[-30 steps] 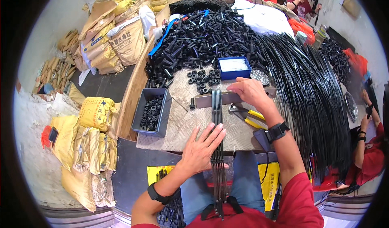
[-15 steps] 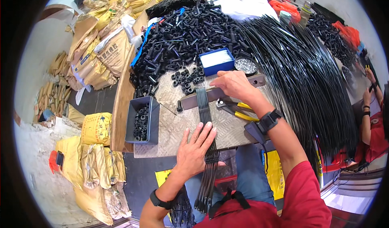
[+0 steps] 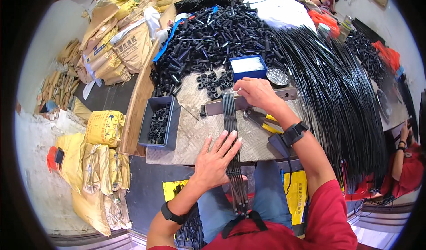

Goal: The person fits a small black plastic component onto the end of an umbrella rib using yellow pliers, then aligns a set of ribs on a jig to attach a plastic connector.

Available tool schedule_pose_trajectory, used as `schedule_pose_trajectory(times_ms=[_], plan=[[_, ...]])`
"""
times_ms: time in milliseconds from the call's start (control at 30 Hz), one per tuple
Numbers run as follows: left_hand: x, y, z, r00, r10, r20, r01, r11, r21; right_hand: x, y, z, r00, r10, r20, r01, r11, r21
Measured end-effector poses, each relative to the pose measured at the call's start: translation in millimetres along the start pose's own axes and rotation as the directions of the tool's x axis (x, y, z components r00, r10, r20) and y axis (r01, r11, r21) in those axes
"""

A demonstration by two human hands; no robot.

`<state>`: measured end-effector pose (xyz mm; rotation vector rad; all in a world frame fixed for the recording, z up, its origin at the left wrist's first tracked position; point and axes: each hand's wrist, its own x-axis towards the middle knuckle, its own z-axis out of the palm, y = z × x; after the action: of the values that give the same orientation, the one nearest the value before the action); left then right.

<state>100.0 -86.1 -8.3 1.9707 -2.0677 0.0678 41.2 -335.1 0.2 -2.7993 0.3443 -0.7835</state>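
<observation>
A flat row of thin black rods (image 3: 230, 117) runs from a metal bar (image 3: 284, 94) on the tabletop down over its edge toward my lap. My left hand (image 3: 215, 163) lies across the rods with fingers stretched and spread; its thumb shows at their other side. At the rods' far ends my right hand (image 3: 257, 92) is closed in a pinch over the bar; what its fingertips hold is too small to make out. Just behind it stands a blue box (image 3: 249, 74) of thin white sticks. Yellow-handled pliers (image 3: 266, 123) lie below my right wrist.
Black tubular parts (image 3: 213, 37) are heaped at the back. A grey bin (image 3: 172, 132) of small black rings stands left. A round tin (image 3: 277, 77) of shiny bits sits beside the blue box. Long black rods (image 3: 337, 103) cover the right side. Sacks (image 3: 104, 128) are stacked left.
The view has shifted slightly. Both hands keep nearly the same places: left flat on the rods, right at their far ends, its fingertips now a little higher and more bent.
</observation>
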Motion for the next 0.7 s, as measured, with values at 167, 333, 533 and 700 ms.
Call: schedule_pose_trajectory(times_ms=[167,333,533,700], plan=[[-6,-1,3,1.0,-0.004,-0.005,0.005,1.0,0.024,2,-6,-9,0.993,0.066,0.1,-0.08,0.987,0.142],[-4,0,0,1.0,0.011,-0.015,-0.011,1.0,0.028,-3,7,-24,0.979,0.103,0.178,-0.069,0.98,-0.188],[-3,-1,2,1.0,0.024,-0.018,-0.025,0.999,-0.037,-1,14,-26,0.977,0.002,0.215,0.029,0.99,-0.14],[-2,-1,3,0.999,0.005,-0.042,-0.01,0.994,-0.11,0,7,-25,0.996,-0.028,0.086,0.042,0.985,-0.169]])
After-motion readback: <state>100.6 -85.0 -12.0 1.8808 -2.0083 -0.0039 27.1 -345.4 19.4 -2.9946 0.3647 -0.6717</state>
